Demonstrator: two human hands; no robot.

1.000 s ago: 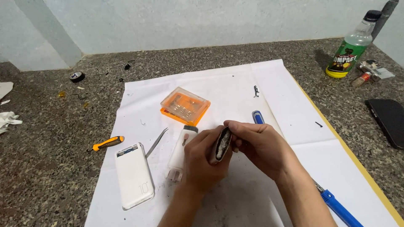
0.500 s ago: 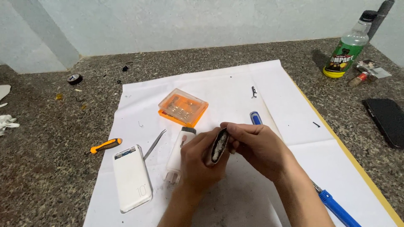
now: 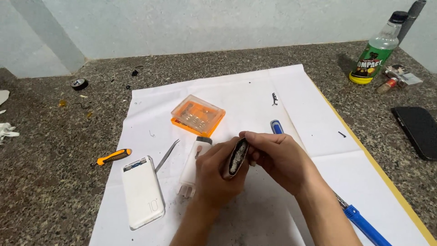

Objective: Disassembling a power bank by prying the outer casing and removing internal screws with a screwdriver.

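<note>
Both hands, left and right, are gripping a narrow dark case edge-on; its open side is showing pale, possibly dusty, contents.

A small repair bench – speckled stone counter, white paper sheet, tweezers, orange screwdriver-bit case

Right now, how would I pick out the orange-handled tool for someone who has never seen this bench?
Start at the big white paper sheet on the speckled stone counter. Go to its left edge, just above the white power bank. The orange-handled tool lies there on bare stone, off the paper. Unlike the metal tweezers nearby, it has a stubby orange and black grip.
</note>
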